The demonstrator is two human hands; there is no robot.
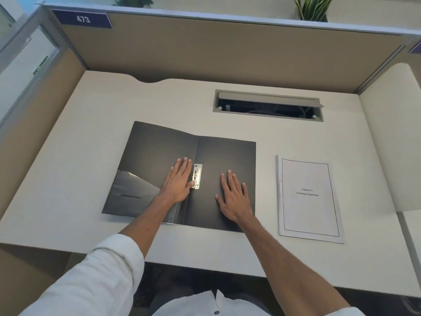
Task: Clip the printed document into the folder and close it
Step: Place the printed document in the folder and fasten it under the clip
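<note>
White paper, the printed document [309,199] lies flat on the counter [91,124], just beside the right edge of the open black folder [159,151], not touching it as far as I see. Its long axis runs away from me, parallel to the folder's spine. From my right hand [234,199] it lies directly to the right, so this hand is much nearer than my left hand [178,181]. Both grips are spread flat, palms pressing on the folder covers, holding nothing. The metal clip [197,176] sits on the spine between my two hands, touching the left thumb. I judge the next move is a reach to the right for the paper. I cannot tell if the clip lever is lifted; it is too small. The title on the document is blurred.
</note>
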